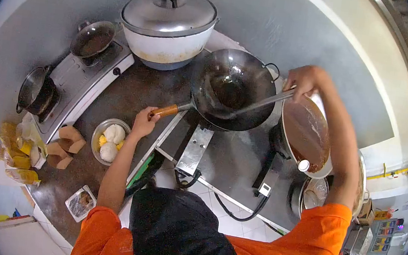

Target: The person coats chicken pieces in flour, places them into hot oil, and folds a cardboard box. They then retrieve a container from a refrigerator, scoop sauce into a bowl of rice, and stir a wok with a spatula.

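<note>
My left hand (144, 122) is closed round the wooden handle (166, 110) of a large dark wok (230, 82), which has a shiny wet-looking bottom. In my right hand (304, 82) is the end of a long metal utensil (263, 102); its far end rests low inside the wok. Beneath my right forearm stands a big pot of brown sauce (305, 132). Left of my left hand, a metal bowl (97, 137) holds white rounded mounds and yellow pieces.
A large lidded pot (167, 36) stands behind. At left are a two-burner stove (80, 76) with two small pans, cardboard holders (65, 146), yellow packets (12, 152) and a small tray (80, 203). A strainer (315, 193) lies right, near a white cap (304, 165).
</note>
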`<state>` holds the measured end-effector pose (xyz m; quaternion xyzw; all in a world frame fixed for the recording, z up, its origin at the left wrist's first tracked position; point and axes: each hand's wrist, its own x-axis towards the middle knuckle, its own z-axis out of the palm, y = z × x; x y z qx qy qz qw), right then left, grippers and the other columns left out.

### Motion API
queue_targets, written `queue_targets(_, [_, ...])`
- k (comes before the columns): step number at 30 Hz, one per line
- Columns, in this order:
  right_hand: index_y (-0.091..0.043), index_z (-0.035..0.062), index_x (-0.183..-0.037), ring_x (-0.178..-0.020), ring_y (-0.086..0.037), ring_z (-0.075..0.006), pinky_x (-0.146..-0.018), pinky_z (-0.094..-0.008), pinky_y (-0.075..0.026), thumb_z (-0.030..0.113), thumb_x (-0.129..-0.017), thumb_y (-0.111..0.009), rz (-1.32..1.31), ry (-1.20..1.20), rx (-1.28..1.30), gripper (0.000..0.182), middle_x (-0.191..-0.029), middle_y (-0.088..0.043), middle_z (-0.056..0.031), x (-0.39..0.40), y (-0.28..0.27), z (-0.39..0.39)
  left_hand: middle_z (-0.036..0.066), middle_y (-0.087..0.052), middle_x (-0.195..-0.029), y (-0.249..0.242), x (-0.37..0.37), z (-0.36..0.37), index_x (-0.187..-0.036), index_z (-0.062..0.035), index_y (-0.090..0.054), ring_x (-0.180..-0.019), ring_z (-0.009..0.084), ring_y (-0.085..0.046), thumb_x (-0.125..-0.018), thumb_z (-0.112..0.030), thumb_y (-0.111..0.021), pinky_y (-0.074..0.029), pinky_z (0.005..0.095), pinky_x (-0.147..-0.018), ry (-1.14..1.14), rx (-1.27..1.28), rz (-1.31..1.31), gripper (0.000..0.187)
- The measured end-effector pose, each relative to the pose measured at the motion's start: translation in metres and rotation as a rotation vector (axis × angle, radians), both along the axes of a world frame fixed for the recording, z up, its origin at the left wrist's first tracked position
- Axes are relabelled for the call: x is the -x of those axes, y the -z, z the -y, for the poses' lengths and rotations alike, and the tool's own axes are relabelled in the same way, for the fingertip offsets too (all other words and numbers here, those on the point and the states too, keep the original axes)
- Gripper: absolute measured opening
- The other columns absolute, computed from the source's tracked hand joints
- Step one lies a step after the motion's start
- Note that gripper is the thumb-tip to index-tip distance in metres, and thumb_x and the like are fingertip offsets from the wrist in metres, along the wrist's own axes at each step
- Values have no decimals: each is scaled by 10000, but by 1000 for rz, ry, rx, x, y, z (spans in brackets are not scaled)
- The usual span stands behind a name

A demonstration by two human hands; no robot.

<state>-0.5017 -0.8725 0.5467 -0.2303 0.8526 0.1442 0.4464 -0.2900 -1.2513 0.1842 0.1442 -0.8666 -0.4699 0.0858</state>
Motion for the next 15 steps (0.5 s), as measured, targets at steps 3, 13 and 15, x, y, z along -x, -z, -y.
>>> queue_targets(3, [-714, 115, -999, -455, -498, -101, -394, -294, -417, 62, -658, -676, -112, -24, -149, 348, -552, -549, -29, -22, -29, 14, 154, -657, -993, 1, -6, -1, -1109, -38, -621, -916, 288, -626, -836, -191, -670, -479, 365, -832, 58, 0, -14, 316])
queue_targets(13, [-624, 1, -727, -509, -560, -230, -434, -385, -422, 126, -594, -631, -350, -221, 61, 182, -561, -578, -116, -39, 15, 30, 58, -596, -752, -53, -58, -71, -1058, -7, -473, -615, 110, -584, -850, -343, -708, -475, 249, -525, 703, -530, 498, 460])
queue_targets(15, [-660, 48, -686, -535, -593, -211, -470, -403, -437, 99, -633, -620, -294, -85, -220, 83, -599, -608, -91, -47, -7, 34, 55, -591, -778, -40, -64, -96, -1078, -11, -467, -659, 110, -594, -884, -357, -665, -493, 253, -554, 825, -662, 364, 444])
